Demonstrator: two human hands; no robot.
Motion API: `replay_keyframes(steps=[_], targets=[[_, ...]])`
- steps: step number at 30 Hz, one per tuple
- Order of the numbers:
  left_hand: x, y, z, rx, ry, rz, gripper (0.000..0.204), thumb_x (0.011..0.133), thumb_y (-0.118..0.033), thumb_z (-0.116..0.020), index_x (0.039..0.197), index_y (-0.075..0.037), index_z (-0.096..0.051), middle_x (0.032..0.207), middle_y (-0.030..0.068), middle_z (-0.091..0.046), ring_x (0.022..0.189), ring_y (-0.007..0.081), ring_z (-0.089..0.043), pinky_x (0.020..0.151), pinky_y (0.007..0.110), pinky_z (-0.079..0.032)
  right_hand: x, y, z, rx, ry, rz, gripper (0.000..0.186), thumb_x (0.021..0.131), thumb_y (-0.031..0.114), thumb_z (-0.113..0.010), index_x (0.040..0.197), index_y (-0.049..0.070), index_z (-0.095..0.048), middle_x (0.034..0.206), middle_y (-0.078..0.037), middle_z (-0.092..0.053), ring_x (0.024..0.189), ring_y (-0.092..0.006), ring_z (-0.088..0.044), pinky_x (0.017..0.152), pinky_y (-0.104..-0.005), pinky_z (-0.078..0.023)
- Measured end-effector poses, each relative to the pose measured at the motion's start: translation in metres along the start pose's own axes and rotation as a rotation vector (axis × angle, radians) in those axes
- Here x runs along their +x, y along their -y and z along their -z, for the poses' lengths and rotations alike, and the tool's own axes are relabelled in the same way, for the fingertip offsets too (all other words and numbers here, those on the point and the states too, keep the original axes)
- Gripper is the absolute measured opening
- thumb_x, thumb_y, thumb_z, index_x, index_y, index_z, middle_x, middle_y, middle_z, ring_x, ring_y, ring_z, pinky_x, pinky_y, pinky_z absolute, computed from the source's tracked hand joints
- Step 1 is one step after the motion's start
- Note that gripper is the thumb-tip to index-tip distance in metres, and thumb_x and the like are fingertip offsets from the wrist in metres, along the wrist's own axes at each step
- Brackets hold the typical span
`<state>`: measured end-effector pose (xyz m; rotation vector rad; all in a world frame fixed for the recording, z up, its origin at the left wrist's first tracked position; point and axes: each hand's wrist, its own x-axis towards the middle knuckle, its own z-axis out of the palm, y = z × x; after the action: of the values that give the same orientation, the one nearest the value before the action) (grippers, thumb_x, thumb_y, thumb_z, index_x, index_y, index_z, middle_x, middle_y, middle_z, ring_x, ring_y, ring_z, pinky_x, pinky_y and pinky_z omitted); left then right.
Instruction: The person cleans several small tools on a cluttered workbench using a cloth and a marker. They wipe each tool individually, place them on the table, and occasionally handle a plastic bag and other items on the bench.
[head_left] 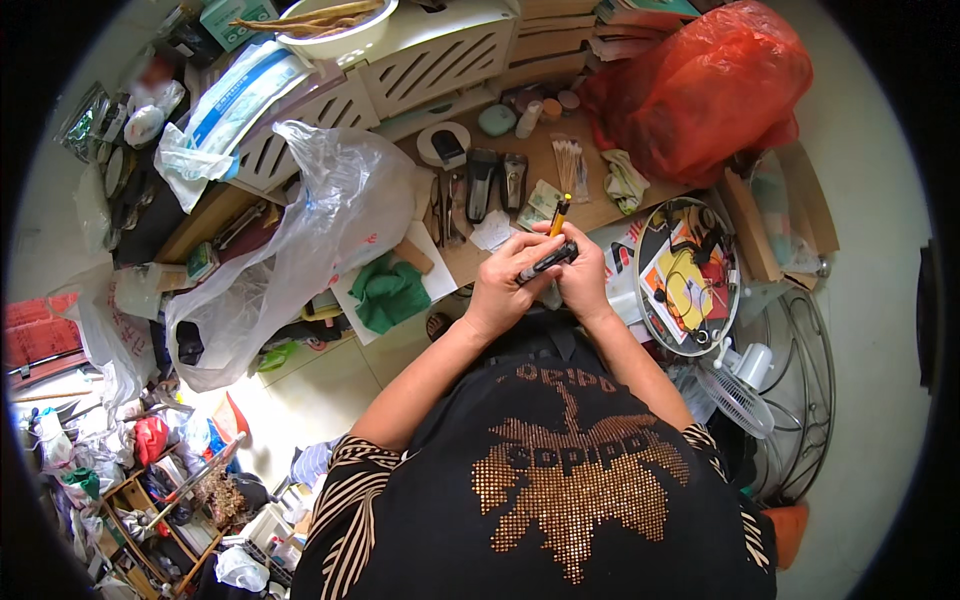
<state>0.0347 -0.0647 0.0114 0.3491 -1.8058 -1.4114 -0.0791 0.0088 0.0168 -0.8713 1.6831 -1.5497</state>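
Black pen pinched between left hand and right hand; yellow pen sticks up behind.

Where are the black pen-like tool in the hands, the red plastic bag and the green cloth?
Black pen-like tool (548,261), head view, middle of its barrel.
Red plastic bag (705,85), head view, its bulging front.
Green cloth (389,292), head view, centre of the crumpled fabric.
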Motion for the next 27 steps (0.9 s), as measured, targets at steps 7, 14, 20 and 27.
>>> replay_keyframes(steps=[7,14,20,27], targets=[[0.002,0.0,0.005,0.166,0.041,0.103,0.026,0.079,-0.007,-0.071,0.104,-0.004,-0.067,0.101,0.0129,-0.064,0.091,0.0251,-0.063,0.077,0.032,-0.05,0.003,-0.001,0.006,-0.252,0.014,-0.06,0.016,0.081,0.003,-0.058,0.097,-0.001,-0.061,0.082,-0.007,-0.064,0.077,-0.0106,-0.059,0.069,-0.0265,-0.047],[0.001,0.002,-0.004,0.056,-0.079,0.057,0.025,0.081,-0.007,-0.068,0.106,-0.004,-0.067,0.101,0.0122,-0.063,0.089,0.0253,-0.062,0.076,0.031,-0.049,0.005,-0.002,-0.003,-0.323,-0.006,0.069,0.012,0.077,0.0,-0.058,0.089,0.0,-0.06,0.08,-0.013,-0.064,0.073,-0.0214,-0.061,0.069,-0.031,-0.048],[0.001,0.005,0.003,0.042,-0.009,0.123,0.014,0.079,-0.005,-0.066,0.093,-0.004,-0.068,0.09,0.0109,-0.06,0.078,0.0262,-0.06,0.069,0.033,-0.049,-0.005,-0.001,-0.005,-0.412,-0.016,0.12,0.008,0.077,0.003,-0.061,0.085,0.001,-0.06,0.083,-0.014,-0.064,0.078,-0.0249,-0.063,0.07,-0.0327,-0.048],[0.005,-0.001,-0.004,0.08,0.044,0.114,0.017,0.078,-0.006,-0.068,0.095,-0.004,-0.068,0.09,0.0113,-0.059,0.079,0.0261,-0.06,0.07,0.033,-0.048,-0.005,-0.002,0.001,-0.483,-0.029,0.023,0.013,0.077,0.007,-0.065,0.088,0.001,-0.062,0.08,-0.015,-0.064,0.074,-0.0247,-0.064,0.069,-0.0332,-0.049]])
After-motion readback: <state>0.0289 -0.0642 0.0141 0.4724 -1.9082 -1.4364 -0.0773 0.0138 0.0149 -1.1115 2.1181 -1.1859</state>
